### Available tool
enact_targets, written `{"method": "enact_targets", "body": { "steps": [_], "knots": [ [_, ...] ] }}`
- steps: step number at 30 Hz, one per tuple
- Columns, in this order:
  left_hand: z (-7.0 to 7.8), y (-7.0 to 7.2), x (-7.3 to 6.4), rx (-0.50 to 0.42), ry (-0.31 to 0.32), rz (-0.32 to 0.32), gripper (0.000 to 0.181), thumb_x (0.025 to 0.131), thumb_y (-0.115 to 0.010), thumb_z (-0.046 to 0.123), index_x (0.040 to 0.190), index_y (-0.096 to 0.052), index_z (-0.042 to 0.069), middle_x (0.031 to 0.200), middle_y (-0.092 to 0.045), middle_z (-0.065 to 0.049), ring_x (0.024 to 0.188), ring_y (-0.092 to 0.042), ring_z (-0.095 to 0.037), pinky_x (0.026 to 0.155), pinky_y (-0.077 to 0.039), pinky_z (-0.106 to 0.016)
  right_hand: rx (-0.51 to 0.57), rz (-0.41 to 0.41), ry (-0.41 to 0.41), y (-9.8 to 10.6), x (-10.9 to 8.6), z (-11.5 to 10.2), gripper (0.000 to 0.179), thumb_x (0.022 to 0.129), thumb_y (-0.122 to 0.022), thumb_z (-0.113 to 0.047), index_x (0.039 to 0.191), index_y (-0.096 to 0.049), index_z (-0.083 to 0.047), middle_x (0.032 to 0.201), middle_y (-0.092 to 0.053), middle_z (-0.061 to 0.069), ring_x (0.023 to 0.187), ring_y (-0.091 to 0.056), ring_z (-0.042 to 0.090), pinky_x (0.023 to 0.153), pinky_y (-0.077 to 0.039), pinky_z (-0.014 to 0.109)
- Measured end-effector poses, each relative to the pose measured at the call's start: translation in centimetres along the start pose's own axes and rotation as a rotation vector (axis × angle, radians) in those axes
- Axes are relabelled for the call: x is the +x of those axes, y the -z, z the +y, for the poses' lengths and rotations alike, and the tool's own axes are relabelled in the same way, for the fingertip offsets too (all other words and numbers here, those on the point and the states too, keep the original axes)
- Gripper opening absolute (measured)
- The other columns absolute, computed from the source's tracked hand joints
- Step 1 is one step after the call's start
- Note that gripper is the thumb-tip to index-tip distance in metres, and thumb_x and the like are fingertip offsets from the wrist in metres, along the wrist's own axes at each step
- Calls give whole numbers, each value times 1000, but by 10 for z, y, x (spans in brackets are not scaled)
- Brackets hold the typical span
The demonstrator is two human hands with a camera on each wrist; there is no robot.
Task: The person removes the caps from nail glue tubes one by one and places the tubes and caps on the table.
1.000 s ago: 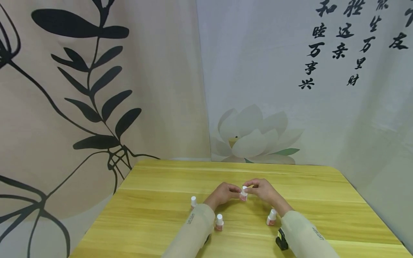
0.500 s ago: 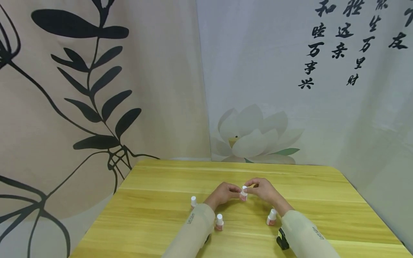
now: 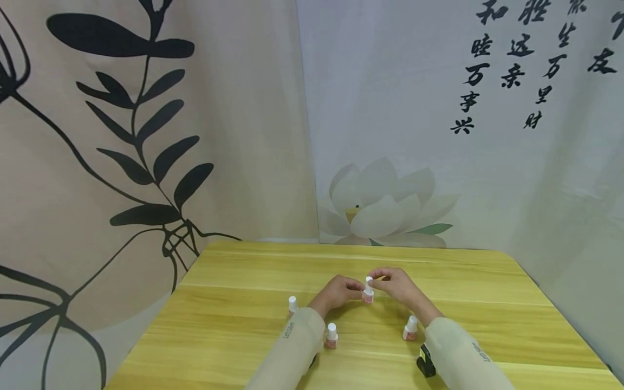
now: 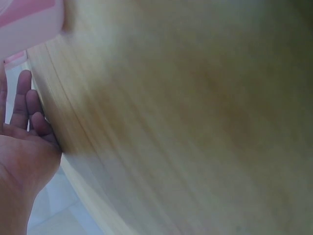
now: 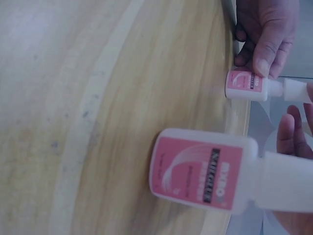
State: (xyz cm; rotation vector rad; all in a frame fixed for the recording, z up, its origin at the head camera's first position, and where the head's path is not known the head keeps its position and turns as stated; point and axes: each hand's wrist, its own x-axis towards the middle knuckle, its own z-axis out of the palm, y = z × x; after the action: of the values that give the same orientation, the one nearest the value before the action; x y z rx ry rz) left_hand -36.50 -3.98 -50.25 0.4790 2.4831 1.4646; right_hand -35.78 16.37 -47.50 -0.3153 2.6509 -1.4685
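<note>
Slightly right of the table's middle stands a small white nail glue bottle (image 3: 368, 296) with a pink label. My left hand (image 3: 338, 291) pinches its body from the left; in the right wrist view the thumb presses on the label. My right hand (image 3: 396, 283) holds the white cap (image 3: 369, 281) between thumb and fingertips. A pale neck (image 5: 276, 87) shows between body and cap in the right wrist view. Close to the right wrist stands another nail glue bottle (image 5: 200, 169), capped. In the left wrist view, the left hand (image 4: 24, 152) is at the left edge.
Two more capped bottles stand by the left forearm, one bottle (image 3: 331, 336) to its right and one bottle (image 3: 292, 305) partly behind the sleeve. A black wrist device (image 3: 426, 362) sits by the right sleeve. The wooden table (image 3: 234, 271) ends at a printed curtain (image 3: 253, 135).
My right hand has risen slightly with the cap, and more of the bottle's neck shows beneath it. The left hand and the other bottles stay where they were.
</note>
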Motion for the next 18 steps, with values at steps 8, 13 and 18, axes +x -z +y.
{"method": "enact_targets", "body": {
  "steps": [8, 13, 18],
  "knots": [
    [-1, 0, 1, -2, 3, 0, 14, 88, -77, 24, 97, -78, 13, 96, -73, 6, 95, -61, -9, 92, -48, -35, 24, 29, 11, -1, -1, -2, 17, 94, -70, -26, 103, -70, -12, 100, -68, 0, 94, -58, 20, 81, -47, 37],
    [-3, 0, 2, 6, -1, 0, 15, 87, -78, 24, 97, -78, 13, 96, -73, 6, 94, -61, -8, 91, -49, -34, 5, 56, 13, 0, -2, -2, 20, 94, -69, -27, 106, -70, -10, 102, -69, 1, 97, -59, 21, 82, -49, 39],
    [-4, 0, 3, 10, -14, -2, 15, 88, -77, 25, 97, -78, 13, 97, -73, 6, 96, -61, -8, 92, -49, -35, -20, 61, 45, 0, -2, -2, 30, 96, -68, -27, 118, -70, -8, 114, -69, 5, 98, -60, 21, 81, -52, 38]
  ]
}}
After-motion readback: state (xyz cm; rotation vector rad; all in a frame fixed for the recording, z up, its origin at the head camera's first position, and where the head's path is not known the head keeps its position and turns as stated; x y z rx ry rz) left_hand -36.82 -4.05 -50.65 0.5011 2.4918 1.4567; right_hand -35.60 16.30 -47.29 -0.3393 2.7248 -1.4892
